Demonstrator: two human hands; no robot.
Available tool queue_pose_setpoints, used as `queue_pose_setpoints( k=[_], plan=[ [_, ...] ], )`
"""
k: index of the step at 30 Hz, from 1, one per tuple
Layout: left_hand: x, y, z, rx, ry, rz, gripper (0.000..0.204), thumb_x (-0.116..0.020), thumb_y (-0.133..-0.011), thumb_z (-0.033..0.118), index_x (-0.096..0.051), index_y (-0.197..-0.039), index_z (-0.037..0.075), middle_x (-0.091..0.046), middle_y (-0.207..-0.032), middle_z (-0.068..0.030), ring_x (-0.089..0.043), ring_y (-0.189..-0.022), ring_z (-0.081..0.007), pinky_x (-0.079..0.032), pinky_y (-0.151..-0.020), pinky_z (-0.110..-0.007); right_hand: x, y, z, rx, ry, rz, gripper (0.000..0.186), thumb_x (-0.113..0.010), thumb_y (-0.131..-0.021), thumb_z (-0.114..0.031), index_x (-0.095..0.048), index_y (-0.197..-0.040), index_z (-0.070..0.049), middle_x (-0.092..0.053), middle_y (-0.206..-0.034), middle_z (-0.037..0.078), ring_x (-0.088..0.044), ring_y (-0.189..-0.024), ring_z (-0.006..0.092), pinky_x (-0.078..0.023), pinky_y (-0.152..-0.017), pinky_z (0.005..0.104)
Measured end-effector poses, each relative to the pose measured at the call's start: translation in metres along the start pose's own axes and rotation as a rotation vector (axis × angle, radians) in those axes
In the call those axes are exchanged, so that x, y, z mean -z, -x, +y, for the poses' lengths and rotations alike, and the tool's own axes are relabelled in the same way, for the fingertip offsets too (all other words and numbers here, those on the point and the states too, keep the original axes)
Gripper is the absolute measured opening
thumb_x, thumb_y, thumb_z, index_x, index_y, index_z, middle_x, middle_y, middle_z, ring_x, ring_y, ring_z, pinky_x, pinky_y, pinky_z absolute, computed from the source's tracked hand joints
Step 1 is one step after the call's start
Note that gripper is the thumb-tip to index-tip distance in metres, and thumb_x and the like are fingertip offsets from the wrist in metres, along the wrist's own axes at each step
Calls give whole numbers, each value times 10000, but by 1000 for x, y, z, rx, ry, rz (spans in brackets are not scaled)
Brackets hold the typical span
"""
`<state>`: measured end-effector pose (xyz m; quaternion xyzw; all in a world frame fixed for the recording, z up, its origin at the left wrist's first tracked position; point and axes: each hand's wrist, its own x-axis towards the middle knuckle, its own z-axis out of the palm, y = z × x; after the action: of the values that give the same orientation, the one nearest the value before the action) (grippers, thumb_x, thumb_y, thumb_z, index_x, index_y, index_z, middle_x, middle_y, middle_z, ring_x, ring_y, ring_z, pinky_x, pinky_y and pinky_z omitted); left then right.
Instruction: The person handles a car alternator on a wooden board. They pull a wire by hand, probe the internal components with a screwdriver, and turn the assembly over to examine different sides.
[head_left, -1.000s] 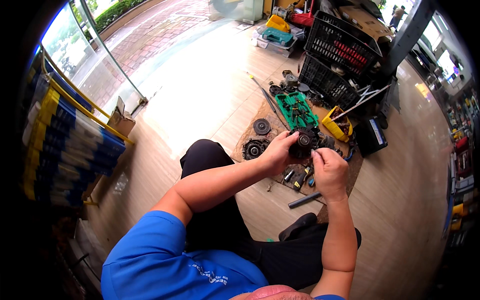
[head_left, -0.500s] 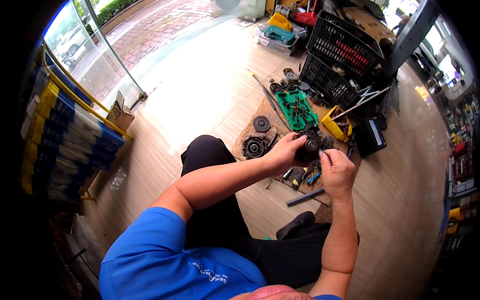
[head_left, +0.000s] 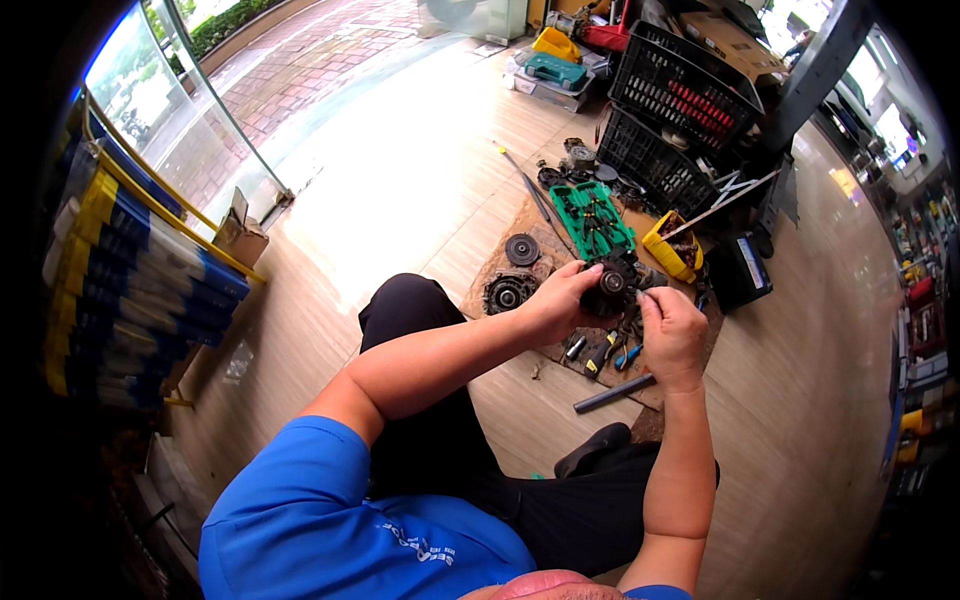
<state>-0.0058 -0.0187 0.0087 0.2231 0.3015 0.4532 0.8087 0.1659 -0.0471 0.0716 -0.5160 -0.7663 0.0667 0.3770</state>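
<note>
My left hand (head_left: 562, 303) grips a dark round machine part (head_left: 609, 284) with a ringed hub at its centre, thumb on top and the other fingers under it. On the other side, my right hand (head_left: 674, 335) is closed in a pinch beside the part's right edge; whatever its fingertips hold is too small to make out. Below the part, pliers with yellow and black handles (head_left: 601, 354) and a blue-handled tool (head_left: 628, 356) lie on a brown, stained board (head_left: 500, 262). To the left rest a round pulley-like disc (head_left: 522, 249) and a dark round housing (head_left: 508, 294).
Beyond my hands sits an open green tool case (head_left: 594, 218), with a yellow bin (head_left: 672, 246) beside it. Stacked black crates (head_left: 660, 155) stand behind. A grey tube (head_left: 612, 394) lies nearer me. A yellow rack (head_left: 150, 275) stands at the left.
The round part has shifted slightly left and turned a little in my left hand. My right hand has moved slightly left, still pinched near the part's edge.
</note>
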Motion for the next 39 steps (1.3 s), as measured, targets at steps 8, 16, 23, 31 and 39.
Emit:
queue_pose_setpoints(
  k=[8,16,23,31,39],
  plan=[
    [-2,-1,-12,14,-113,-114,305,-475,-1007,272,-453,-1201,38,-592,-1131,-124,-633,-1011,-270,-571,-804,-480,12,-3,11,-59,-28,-47,85,-666,-835,-102,-635,-842,-23,-630,-784,160,-619,-728,346,-481,-639,401],
    [-5,-5,-1,-59,77,101,235,-405,-1017,240,-511,-1178,104,-608,-1100,-68,-616,-1024,-221,-552,-826,-489,-12,10,-6,77,39,-70,94,-660,-832,-145,-618,-802,-67,-618,-747,120,-619,-689,326,-487,-609,408],
    [4,-6,-3,-75,129,103,214,-424,-1009,237,-523,-1162,125,-613,-1082,-51,-618,-997,-210,-555,-806,-475,-27,10,-15,121,53,-71,104,-657,-833,-148,-600,-792,-71,-598,-720,117,-613,-673,317,-481,-592,411],
    [-2,4,5,20,-111,-37,293,-487,-1000,274,-454,-1201,62,-584,-1141,-111,-630,-994,-253,-569,-797,-489,7,-3,7,-58,-26,-36,73,-663,-835,-92,-637,-845,-25,-628,-777,159,-615,-717,347,-481,-630,398],
    [-5,5,-4,23,-132,3,270,-486,-1001,272,-469,-1171,63,-601,-1100,-105,-634,-975,-235,-576,-775,-465,8,3,3,-39,41,-25,99,-667,-841,-135,-631,-821,-44,-631,-786,150,-619,-722,347,-483,-628,411]
  ],
)
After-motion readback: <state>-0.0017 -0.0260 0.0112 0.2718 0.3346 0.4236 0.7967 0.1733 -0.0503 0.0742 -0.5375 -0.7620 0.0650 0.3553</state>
